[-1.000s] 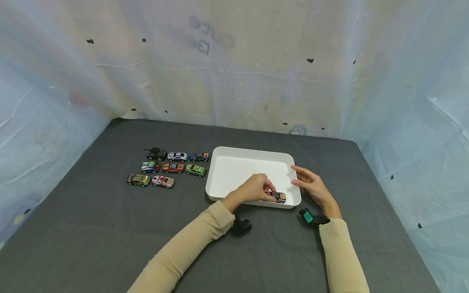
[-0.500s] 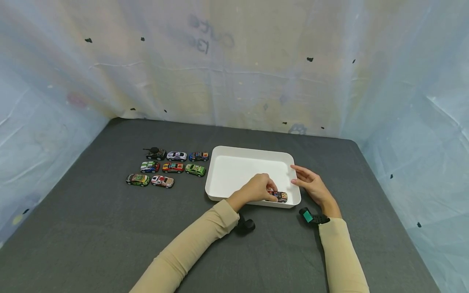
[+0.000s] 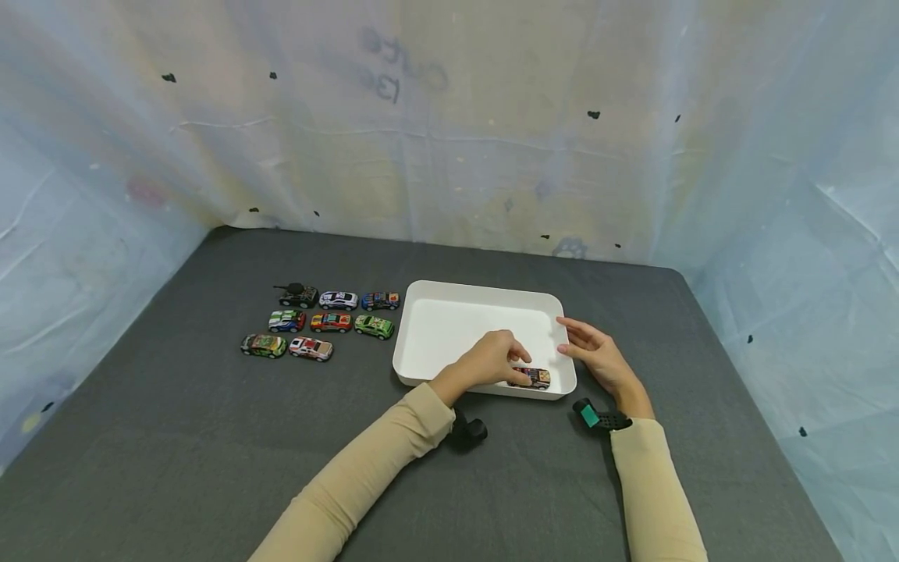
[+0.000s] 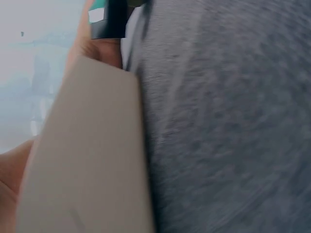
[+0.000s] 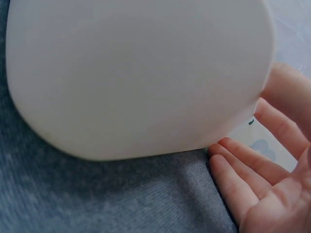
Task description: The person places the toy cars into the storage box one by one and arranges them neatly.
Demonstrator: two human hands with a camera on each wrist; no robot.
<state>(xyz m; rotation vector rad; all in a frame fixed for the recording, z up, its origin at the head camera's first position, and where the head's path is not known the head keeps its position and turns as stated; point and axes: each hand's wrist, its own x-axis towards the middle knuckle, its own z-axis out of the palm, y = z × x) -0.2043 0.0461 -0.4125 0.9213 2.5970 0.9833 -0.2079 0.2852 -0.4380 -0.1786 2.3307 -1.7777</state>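
Observation:
In the head view my left hand [image 3: 486,361] reaches over the near wall of a white tray [image 3: 449,320]. Its thumb and fingers stand spread around a dark, patterned toy car [image 3: 539,378], which sits in the tray's near right corner. The index finger is raised a little above the car's roof. My right hand [image 3: 597,355] rests against the tray's right wall with straight fingers, and the right wrist view shows its fingertips [image 5: 218,150] at the outer side. From the left wrist, the tray wall [image 4: 92,145] covers the car and most of the left hand.
Left of the tray, several toy cars stand in three rows, among them a green car [image 3: 374,326], a red and yellow car [image 3: 332,322] and a dark vehicle with a gun barrel [image 3: 298,295]. A grey cloth [image 3: 211,437] covers the table, and pale sheeting [image 3: 449,172] hangs behind.
The toy car has slid slightly right in the tray. My left fingers have since lifted and loosened from it. The right hand has stayed at the tray's wall.

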